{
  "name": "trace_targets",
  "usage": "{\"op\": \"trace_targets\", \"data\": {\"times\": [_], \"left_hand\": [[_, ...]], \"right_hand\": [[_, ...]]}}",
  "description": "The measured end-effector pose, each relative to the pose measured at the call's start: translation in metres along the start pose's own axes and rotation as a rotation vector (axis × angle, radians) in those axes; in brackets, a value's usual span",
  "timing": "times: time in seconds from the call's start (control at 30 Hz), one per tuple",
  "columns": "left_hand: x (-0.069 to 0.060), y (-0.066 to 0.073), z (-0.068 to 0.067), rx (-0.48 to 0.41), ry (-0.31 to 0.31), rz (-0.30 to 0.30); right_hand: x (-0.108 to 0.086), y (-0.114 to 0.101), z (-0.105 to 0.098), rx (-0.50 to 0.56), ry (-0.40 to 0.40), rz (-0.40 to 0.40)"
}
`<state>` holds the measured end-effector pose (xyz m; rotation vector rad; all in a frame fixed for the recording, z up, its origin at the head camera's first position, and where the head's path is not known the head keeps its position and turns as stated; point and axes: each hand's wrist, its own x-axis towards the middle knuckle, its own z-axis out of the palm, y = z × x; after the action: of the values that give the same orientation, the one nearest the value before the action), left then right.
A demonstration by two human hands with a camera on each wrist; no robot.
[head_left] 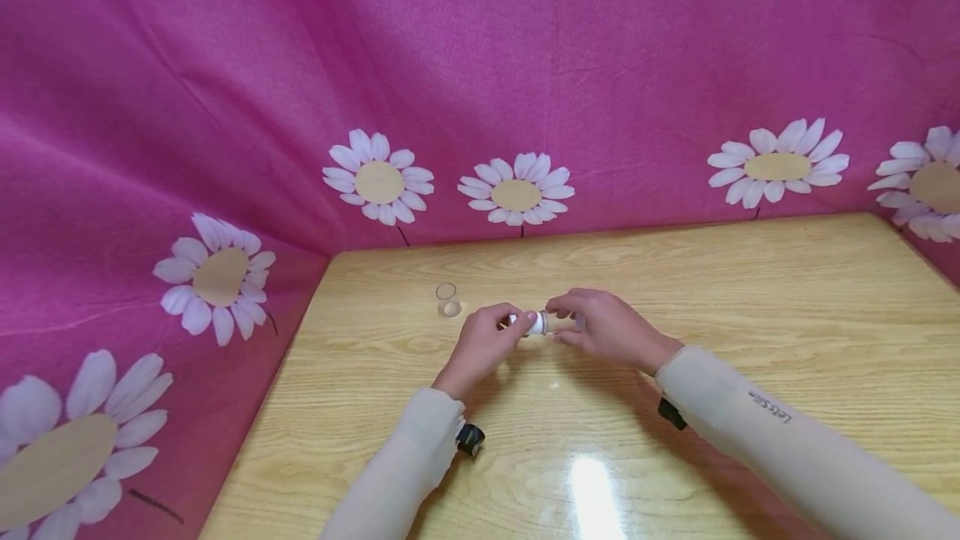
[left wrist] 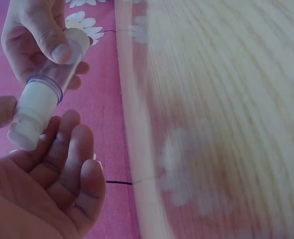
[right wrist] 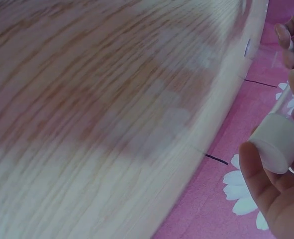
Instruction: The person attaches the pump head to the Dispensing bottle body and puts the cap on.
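In my head view, magenta daisy-print cloth (head_left: 630,40) borders the far edge and sides of the wood-grain desk (head_left: 360,373). The right hand (head_left: 611,329) grips a clear-bodied pump bottle (head_left: 536,323), held roughly horizontal between both hands; the left hand (head_left: 483,344) pinches its white head. Fingers partly block my sight of it. A small clear cup (head_left: 447,300) stands just beyond the left hand.

A curtained-off nook, shown by daisy-printed pink cloth (head_left: 630,48) hanging around a wood-grain table (head_left: 750,298).
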<state>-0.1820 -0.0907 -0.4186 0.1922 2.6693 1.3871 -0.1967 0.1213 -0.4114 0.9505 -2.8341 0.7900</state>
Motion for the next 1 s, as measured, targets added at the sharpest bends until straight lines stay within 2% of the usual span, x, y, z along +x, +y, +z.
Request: {"op": "trace_targets", "data": {"times": [0.33,0.57,0.7,1.0], "left_hand": [[-0.002,-0.001,-0.0005,-0.002,-0.013,0.017],[-0.0039,-0.0009,0.0001,-0.043,-0.004,0.081],[-0.0057,0.0001,-0.0001,-0.072,-0.008,0.098],[-0.0059,-0.0013,-0.001,-0.04,0.018,0.132]], "right_hand": [[-0.0005,-0.0005,0.0022,-0.014,0.0,-0.008],[-0.0003,-0.0013,0.0021,-0.022,0.022,-0.028],[0.0002,-0.0014,0.0016,-0.017,0.017,-0.024],[0.0011,-0.0023,0.0021,-0.005,0.001,-0.018]]}}
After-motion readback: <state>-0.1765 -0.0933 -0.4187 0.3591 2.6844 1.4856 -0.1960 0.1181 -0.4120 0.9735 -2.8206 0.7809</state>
